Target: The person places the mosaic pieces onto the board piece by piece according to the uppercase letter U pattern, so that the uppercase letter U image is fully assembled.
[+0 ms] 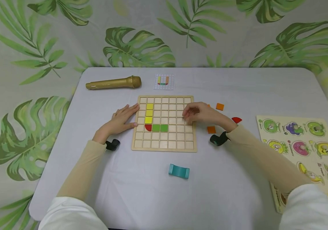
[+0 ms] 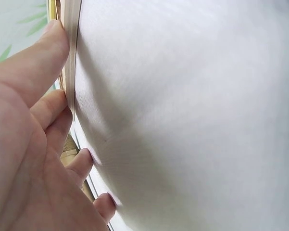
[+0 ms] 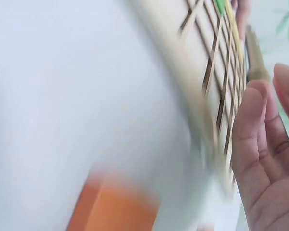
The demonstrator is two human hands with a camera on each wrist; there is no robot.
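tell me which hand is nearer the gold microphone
Left: the left hand is below the gold microphone in the head view; the right hand is farther, below and to its right.

From my head, the widest and farthest view faces forward and down over the table (image 1: 224, 198), taking in both my arms, the board (image 1: 164, 150) near its middle and the leafy cloth (image 1: 139, 48) beyond. At my left hand (image 1: 120, 119), the wrist view sits close by the palm, looking along my fingers; the board shows there only as a thin upright edge. At my right hand (image 1: 199, 112), the other wrist view is also close, facing across the slanted board, with an orange tile (image 3: 118, 207) large below. All three share the board; head and left wrist share the microphone (image 1: 113, 83).
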